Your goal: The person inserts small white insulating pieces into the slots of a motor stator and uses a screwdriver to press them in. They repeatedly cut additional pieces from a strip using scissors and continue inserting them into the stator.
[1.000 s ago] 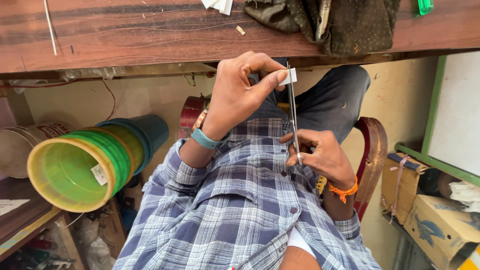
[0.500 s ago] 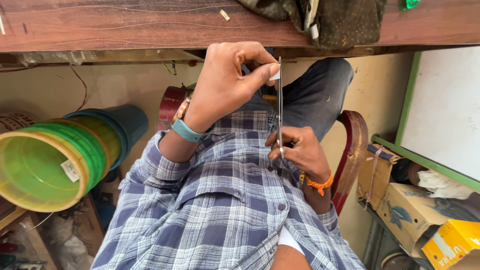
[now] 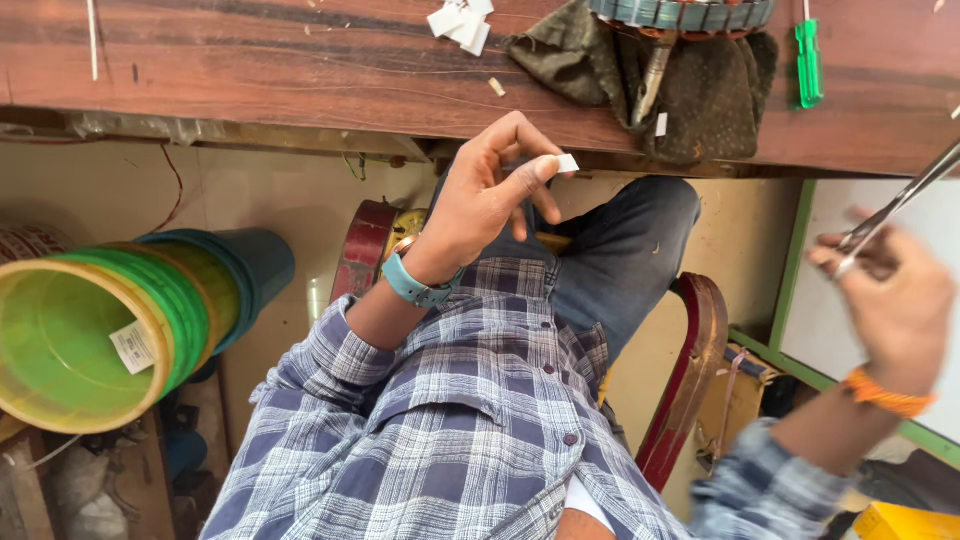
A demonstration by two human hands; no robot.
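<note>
My left hand [image 3: 490,200], with a teal watch on its wrist, is raised just under the table edge and pinches a small white paper piece [image 3: 567,162] between thumb and fingertips. My right hand [image 3: 890,300], blurred and with an orange band on the wrist, is far out to the right and grips metal scissors [image 3: 900,200] that point up and right. The two hands are well apart. My checked shirt and dark trousers fill the lower middle.
A wooden table [image 3: 300,70] runs across the top, carrying white paper scraps [image 3: 460,20], a dark cloth [image 3: 720,90] under a round wound motor part [image 3: 680,12] and a green screwdriver [image 3: 808,60]. Stacked green buckets [image 3: 90,330] lie at the left. A red chair frame [image 3: 690,370] is beside my leg.
My right hand has swung the scissors away to the right, off the paper. My left hand stays up, now holding only a small white piece.
</note>
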